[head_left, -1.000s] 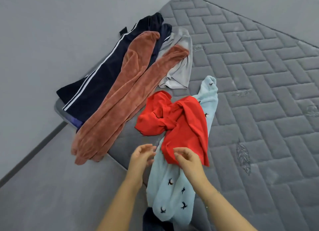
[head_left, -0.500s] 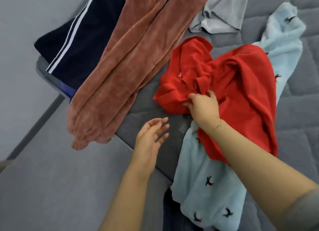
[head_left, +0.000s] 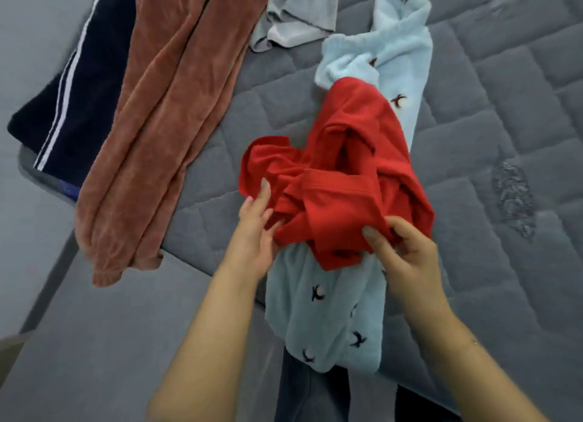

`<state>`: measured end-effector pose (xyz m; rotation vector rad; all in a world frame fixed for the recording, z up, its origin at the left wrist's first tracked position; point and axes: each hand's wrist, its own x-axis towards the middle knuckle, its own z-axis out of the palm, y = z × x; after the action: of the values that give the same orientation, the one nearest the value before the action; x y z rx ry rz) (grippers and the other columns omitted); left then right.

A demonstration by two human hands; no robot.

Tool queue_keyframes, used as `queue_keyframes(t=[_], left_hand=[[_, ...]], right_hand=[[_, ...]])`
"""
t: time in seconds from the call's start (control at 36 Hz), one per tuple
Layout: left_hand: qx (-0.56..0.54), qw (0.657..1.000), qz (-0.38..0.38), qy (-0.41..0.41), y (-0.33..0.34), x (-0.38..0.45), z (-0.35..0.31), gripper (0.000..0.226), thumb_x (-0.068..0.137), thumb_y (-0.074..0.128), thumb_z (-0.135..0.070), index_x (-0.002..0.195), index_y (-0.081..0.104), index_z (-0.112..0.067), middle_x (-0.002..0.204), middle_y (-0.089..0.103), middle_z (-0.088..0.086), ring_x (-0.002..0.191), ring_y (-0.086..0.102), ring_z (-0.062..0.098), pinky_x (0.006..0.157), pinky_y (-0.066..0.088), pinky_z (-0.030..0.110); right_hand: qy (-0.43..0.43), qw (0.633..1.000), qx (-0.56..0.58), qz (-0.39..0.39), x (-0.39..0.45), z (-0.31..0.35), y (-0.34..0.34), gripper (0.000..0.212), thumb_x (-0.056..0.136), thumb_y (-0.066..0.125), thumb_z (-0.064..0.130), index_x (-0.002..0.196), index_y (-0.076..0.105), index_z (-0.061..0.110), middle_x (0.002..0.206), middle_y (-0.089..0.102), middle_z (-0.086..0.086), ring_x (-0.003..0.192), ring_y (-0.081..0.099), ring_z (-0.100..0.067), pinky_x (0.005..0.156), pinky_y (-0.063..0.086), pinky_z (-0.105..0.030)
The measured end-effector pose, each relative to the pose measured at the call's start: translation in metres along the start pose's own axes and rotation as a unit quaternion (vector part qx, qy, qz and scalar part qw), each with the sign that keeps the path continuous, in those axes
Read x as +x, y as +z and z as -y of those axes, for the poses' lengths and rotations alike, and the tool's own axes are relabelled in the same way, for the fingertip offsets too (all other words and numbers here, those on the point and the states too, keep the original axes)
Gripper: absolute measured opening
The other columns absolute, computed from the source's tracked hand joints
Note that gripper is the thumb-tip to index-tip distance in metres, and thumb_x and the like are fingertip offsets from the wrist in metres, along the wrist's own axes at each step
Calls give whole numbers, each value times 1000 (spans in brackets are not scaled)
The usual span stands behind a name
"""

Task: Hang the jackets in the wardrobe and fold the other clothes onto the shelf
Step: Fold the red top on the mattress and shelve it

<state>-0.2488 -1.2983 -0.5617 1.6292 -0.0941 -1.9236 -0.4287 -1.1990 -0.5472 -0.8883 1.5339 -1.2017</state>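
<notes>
A crumpled red garment (head_left: 340,182) lies bunched on top of a light blue fleece garment (head_left: 328,311) with small dark bird marks. My right hand (head_left: 407,254) pinches the red garment's near edge between thumb and fingers. My left hand (head_left: 255,232) touches its left side with fingers nearly straight. The blue fleece runs from the mattress corner up past the red garment. A dark garment (head_left: 303,393) hangs below the fleece.
A grey quilted mattress (head_left: 492,112) bears everything. Rust-brown velvet trousers (head_left: 157,106) hang over its left edge, beside navy trousers with white stripes (head_left: 72,84). A pale grey garment (head_left: 293,21) lies at the top. Grey floor (head_left: 79,342) lies at the lower left.
My right hand has pulled the red garment toward me and now pinches its near edge. My left hand, which hovered free, has come up against the red garment's left side.
</notes>
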Motion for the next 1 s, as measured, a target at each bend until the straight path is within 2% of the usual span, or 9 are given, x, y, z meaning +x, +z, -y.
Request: queue_keyframes(t=[0.08,0.17,0.36,0.5,0.58,0.67,0.78,0.92,1.0], left_hand=[[-32,999,-35,3,41,0,27,61,93,62,-28,146,38,-9,135,57,14,125,55,29,108,42,45],[-32,992,-89,79,80,-15,67,57,93,57,1,146,36,-3,141,51,17,127,53,30,106,43,40],[-17,985,5,171,179,-78,152,42,88,54,13,125,53,-5,107,65,7,86,65,8,78,55,15],[-73,982,136,104,291,-119,214,27,91,46,14,103,59,-8,87,71,5,76,69,7,77,56,16],[-122,974,193,11,366,-137,245,20,96,45,7,98,60,-7,82,70,6,73,67,9,64,56,14],[-130,961,243,-25,436,-161,268,17,97,46,5,95,62,-1,72,71,8,68,68,12,68,56,19],[-136,934,331,-2,494,-200,285,18,90,48,7,98,62,1,83,71,11,76,69,15,81,56,25],[-102,903,416,20,486,-222,290,34,67,64,7,98,73,-3,100,70,9,90,68,14,90,53,23],[-62,924,375,33,447,-207,294,38,62,67,6,95,76,-9,96,73,3,93,69,11,97,50,25]], right_hand=[[43,995,83,-28,-22,-2,-33,7,88,64,31,86,71,31,78,67,13,75,59,-1,66,48,-17],[67,984,145,-82,-42,-4,-71,11,89,62,31,89,72,25,84,70,8,79,62,-2,69,49,-14],[85,929,275,-231,-76,0,-203,20,84,64,35,92,72,19,96,74,2,88,66,-7,78,52,-19],[79,884,331,-322,-94,11,-329,18,88,59,26,99,65,14,105,72,-4,95,64,-13,90,52,-29],[47,868,347,-352,-103,25,-398,11,96,52,18,97,63,15,98,73,0,89,65,-8,85,53,-26],[-3,857,346,-381,-109,43,-455,14,99,49,15,99,63,15,95,74,4,86,66,-5,84,54,-25],[-85,858,308,-401,-123,69,-507,17,100,49,12,102,65,15,100,73,6,95,62,-7,98,49,-30],[-155,886,166,-404,-158,81,-523,18,97,54,17,91,69,25,88,68,18,82,56,5,75,47,-14],[-115,920,136,-349,-180,61,-505,15,93,58,18,88,69,28,84,68,17,78,56,5,72,47,-12]])
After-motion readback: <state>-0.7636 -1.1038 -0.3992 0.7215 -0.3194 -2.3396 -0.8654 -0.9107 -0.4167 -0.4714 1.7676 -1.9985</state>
